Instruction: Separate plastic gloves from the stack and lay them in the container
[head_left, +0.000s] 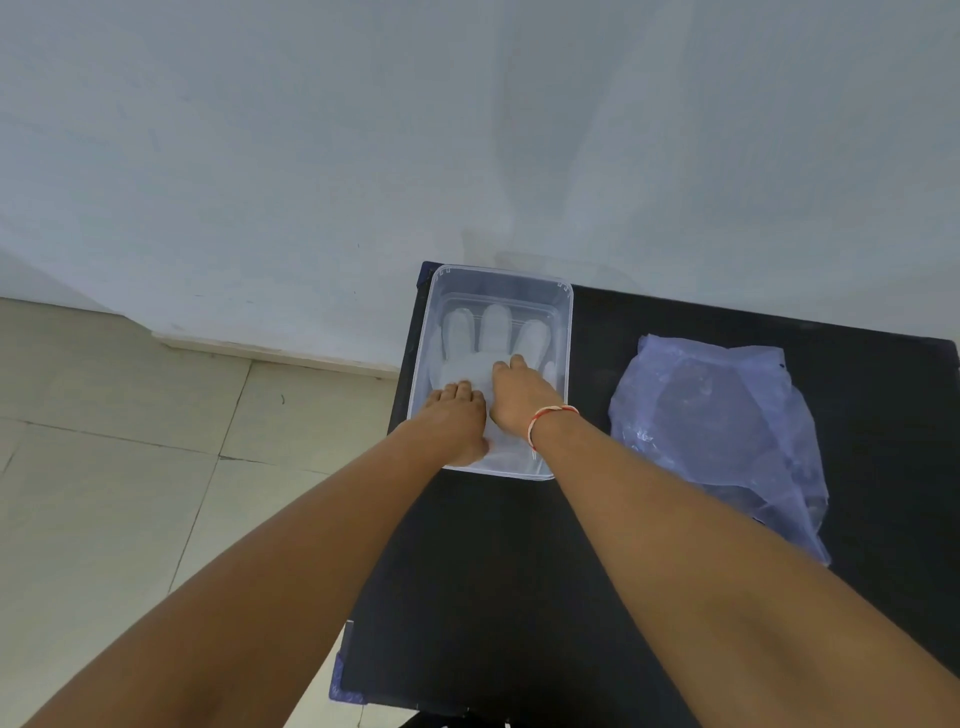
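In the head view, a clear rectangular plastic container (497, 291) sits at the far left corner of a black counter (519, 571), and at least one translucent plastic glove (493, 338) lies flat inside it, its finger shapes spread toward the far wall of the box. Both hands are down in the container on top of that glove: the left hand (457, 421) rests palm-down near the left wall with its fingers (457, 388) laid flat and close together, and the right hand (519, 395), which wears a red and white thread band (545, 421) at the wrist, presses its extended fingers (506, 366) onto the glove's palm area. Neither hand appears to pinch or lift anything; they look open and flat, smoothing the glove. Whether more than one glove is layered there cannot be told, since the film is see-through. To the right, well apart from the box, a crumpled bluish transparent plastic bag (717, 426) lies on the counter, and the remaining stack seems to be inside or under it. Judging from this, one placement is about finished, while the supply on the right suggests more gloves are left to separate.
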